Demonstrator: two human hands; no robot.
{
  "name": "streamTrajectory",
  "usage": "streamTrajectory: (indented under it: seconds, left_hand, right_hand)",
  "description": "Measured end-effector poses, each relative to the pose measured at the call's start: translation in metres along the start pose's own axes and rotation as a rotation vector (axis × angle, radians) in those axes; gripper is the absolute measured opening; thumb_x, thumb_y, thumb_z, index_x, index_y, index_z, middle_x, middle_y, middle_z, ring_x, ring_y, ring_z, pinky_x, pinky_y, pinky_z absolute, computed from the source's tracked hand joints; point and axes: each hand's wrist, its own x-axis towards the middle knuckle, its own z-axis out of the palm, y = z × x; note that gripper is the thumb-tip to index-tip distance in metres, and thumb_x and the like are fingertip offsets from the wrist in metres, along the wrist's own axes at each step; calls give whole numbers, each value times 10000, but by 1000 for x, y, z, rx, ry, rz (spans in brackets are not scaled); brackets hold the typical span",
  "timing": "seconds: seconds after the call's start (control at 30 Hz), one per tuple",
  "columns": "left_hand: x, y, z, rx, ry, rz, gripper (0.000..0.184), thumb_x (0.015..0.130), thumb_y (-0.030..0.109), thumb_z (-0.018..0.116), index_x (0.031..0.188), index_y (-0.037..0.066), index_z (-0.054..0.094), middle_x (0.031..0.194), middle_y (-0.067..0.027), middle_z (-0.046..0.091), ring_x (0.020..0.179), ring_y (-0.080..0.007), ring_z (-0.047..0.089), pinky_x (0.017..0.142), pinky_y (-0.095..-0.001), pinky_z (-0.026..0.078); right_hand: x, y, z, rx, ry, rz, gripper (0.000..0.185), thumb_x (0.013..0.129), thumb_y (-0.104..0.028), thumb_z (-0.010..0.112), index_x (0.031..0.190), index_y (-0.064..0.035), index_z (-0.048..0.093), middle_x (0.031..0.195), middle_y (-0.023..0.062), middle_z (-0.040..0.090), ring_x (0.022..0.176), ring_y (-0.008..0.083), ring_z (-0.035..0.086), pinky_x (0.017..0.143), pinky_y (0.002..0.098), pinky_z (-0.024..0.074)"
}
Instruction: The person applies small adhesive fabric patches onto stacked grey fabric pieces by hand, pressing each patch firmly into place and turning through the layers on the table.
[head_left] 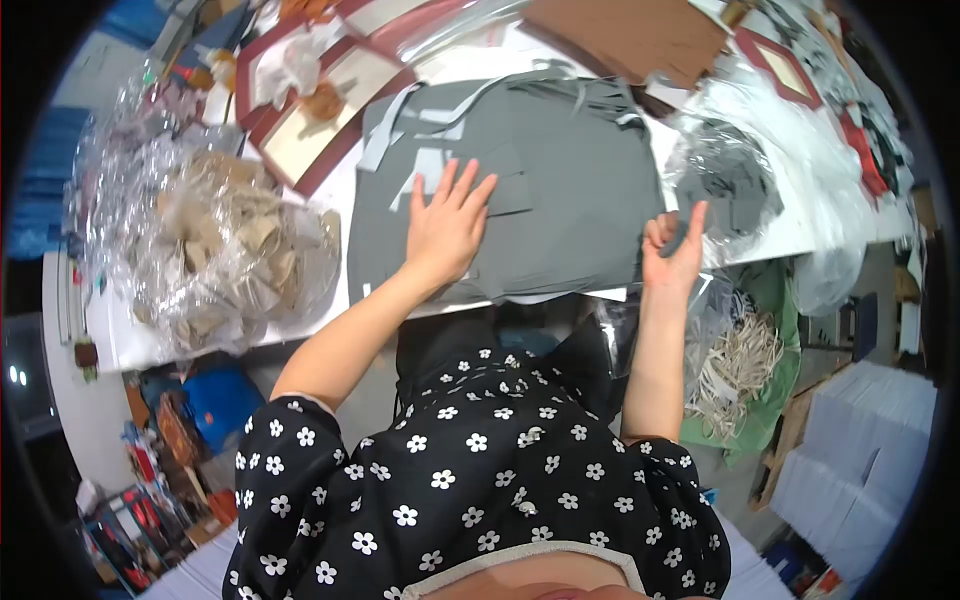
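On the table [110, 325], our grey sheets [575, 190] lie flat, ragged-edged. Left hand [446, 232] spread open on top; right hand [676, 263] gripping grey scrap [674, 242].

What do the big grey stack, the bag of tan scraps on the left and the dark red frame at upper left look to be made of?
Grey stack: matte, perhaps fabric or imitation leather; its edges look thin and limp.
Bag: clear, glossy plastic film, by its crinkled highlights.
Dark red frame: firm, straight-edged; maybe coated board or wood, unclear which.
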Motion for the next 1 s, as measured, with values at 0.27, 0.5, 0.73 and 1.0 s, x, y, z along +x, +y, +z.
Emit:
streamTrajectory:
  seconds: [0.27,0.5,0.73,1.0]
  left_hand:
    - [2,21,-29,-808,87,-85,488,948,261,537,1372,42,433,1431,-145,429,1374,-283,340,1124,-435,206]
    - [20,99,-60,-1849,69,-615,379,975,317,567,1196,10,547,1115,-54,610,1014,-136,557,881,-283,448]
    - [22,65,-69,-1704,-2,-396,327,953,245,603,1175,14,537,937,-57,626,749,-135,615,595,-264,529]
    - [19,41,-104,-2008,-318,-361,369,892,272,689,1081,-9,543,765,-72,614,440,-121,528,335,-258,425]
  right_hand:
    - [-46,36,50,-199,-50,-281,372,1002,-322,509,1176,6,527,1160,87,592,1015,181,585,904,348,484]
    - [-105,87,90,-701,-323,-582,257,920,-201,640,1028,31,617,910,84,583,870,148,555,817,268,439]
    - [-109,58,103,-720,-398,-301,193,934,-215,642,914,-28,601,829,-18,587,749,68,530,659,245,461]
    - [-98,60,101,-100,-540,441,314,981,-317,521,1130,-45,571,1035,91,637,893,239,649,762,343,559]
